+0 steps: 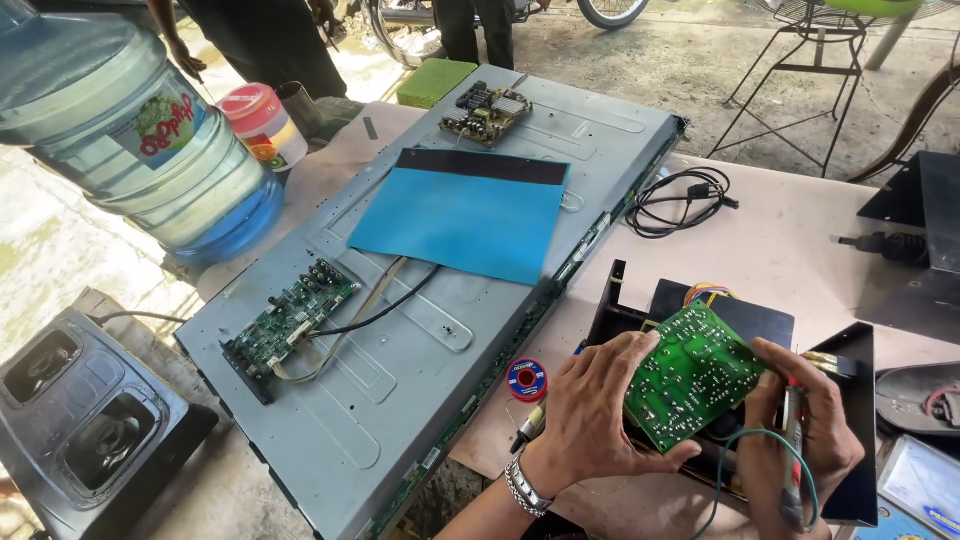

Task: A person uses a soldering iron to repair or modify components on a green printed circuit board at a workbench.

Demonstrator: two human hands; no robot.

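my left hand (600, 405) gripping the green circuit board (693, 375) over the black case (760, 330), solder side facing me, long axis tilting up-right, my right hand (800, 420) closed around a soldering iron (792, 440)

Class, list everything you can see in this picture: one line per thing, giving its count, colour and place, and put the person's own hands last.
Green circuit board: 1, green, held over a black case, lower right.
Flat metal panel: 1, grey, lying along the table.
Blue sheet: 1, blue with a black edge, on the panel.
Small circuit boards: 2, one green at the panel's left, one brownish at its far end.
Water bottle: 1, clear blue, upper left.
Coiled cable: 1, black, on the table right of the panel.
Solder reel: 1, red and blue, by the left wrist.
Left hand: 1, holding the green board.
Right hand: 1, gripping a pen-shaped tool.
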